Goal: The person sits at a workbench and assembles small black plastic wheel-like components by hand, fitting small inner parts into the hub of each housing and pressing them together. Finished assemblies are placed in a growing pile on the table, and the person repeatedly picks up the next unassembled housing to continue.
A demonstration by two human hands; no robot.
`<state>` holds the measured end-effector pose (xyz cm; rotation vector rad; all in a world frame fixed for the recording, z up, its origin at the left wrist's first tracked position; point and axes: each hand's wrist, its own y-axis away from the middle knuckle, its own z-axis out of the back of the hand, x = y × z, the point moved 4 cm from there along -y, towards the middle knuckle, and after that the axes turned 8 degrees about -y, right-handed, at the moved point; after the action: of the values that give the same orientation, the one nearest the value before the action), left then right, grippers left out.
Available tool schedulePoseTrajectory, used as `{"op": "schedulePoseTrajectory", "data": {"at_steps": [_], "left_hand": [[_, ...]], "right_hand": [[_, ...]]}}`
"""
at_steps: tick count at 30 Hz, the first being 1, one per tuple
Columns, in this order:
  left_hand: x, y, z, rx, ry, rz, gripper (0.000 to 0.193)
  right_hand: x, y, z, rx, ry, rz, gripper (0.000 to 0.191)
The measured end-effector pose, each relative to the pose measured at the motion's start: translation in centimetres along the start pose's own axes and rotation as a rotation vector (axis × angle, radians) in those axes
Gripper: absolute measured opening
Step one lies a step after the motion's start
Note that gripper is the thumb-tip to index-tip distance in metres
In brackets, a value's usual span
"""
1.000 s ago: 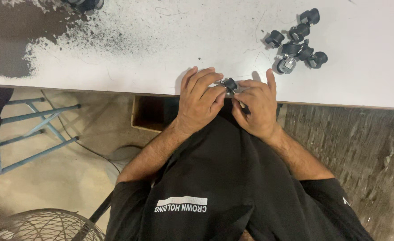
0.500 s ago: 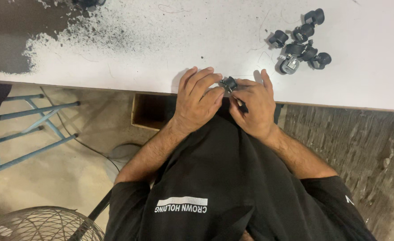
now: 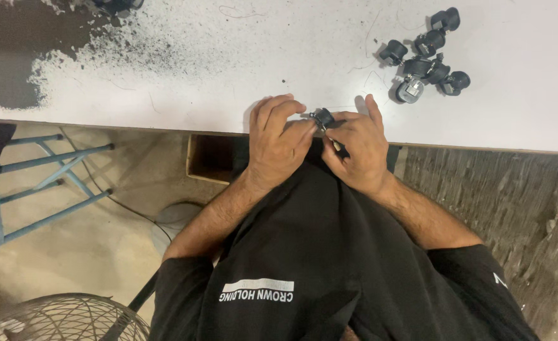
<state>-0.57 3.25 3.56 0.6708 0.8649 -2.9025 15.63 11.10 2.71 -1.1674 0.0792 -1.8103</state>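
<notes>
My left hand (image 3: 281, 140) and my right hand (image 3: 356, 146) meet at the near edge of a white table (image 3: 241, 69). Between the fingertips of both sits a small black caster wheel (image 3: 322, 117) with a bit of metal showing. My right hand also seems to pinch a thin dark tool or stem under its thumb. The fingers of both hands curl around the part and hide most of it. A black shirt covers my chest below the hands.
A cluster of several black caster wheels (image 3: 425, 58) lies at the table's far right. Dark powder or worn paint (image 3: 13, 50) spreads across the far left. Under the table are a cardboard box (image 3: 210, 158), a blue metal frame (image 3: 51, 183) and a wire fan guard (image 3: 64, 319).
Both hands stay at the table edge with the caster between them. The fingers have shifted slightly around the part, and the view has drifted a little.
</notes>
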Motion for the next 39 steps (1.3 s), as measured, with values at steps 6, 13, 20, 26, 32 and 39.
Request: {"op": "schedulePoseTrajectory", "data": {"at_steps": [6, 13, 20, 26, 32, 39], "left_hand": [[0.1, 0.3, -0.7, 0.069, 0.021, 0.117, 0.017], [0.1, 0.2, -0.7, 0.114, 0.048, 0.122, 0.013], [0.4, 0.0, -0.5, 0.164, 0.097, 0.125, 0.012], [1.6, -0.6, 0.8, 0.116, 0.068, 0.166, 0.017], [1.5, -2.5, -0.1, 0.189, 0.093, 0.112, 0.015], [1.3, -2.6, 0.5, 0.113, 0.118, 0.057, 0.010]], "right_hand": [[-0.1, 0.8, 0.1, 0.003, -0.004, 0.125, 0.036], [-0.2, 0.9, -0.4, 0.003, -0.017, 0.119, 0.034], [0.3, 0.1, -0.4, 0.043, 0.040, 0.069, 0.029], [1.3, -0.5, 1.9, 0.038, 0.149, 0.037, 0.028], [0.6, -1.7, 1.4, 0.072, 0.258, -0.100, 0.040], [-0.2, -2.2, 0.6, 0.072, 0.232, -0.077, 0.036]]}}
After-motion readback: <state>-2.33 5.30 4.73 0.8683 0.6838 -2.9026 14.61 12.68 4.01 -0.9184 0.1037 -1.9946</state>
